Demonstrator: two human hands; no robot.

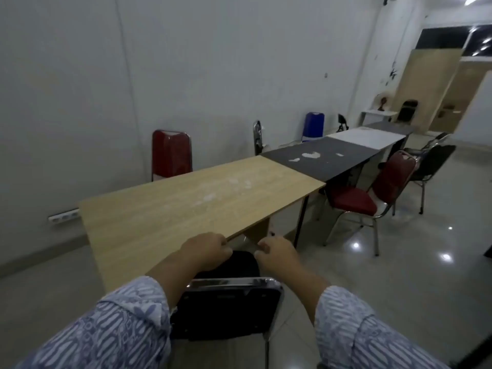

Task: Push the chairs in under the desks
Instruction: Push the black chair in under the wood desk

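Note:
A black chair (226,310) with a chrome-topped backrest stands right below me, at the near edge of the light wood desk (173,211). Both my arms reach over the backrest. My left hand (205,249) and my right hand (278,253) have their fingers curled at the far edge of the black seat, just at the desk's edge. A red chair (372,195) stands pulled out from the dark desk (322,161) on the right. Behind the red chair, another black chair (432,163) is also out from the desks.
The desks form one row running away to the right, ending in a white top (367,137) and a grey top (391,127). On the wall side stand a red chair (171,155), a chrome-framed chair (257,137) and a blue chair (314,126). Glossy tiled floor lies to the right.

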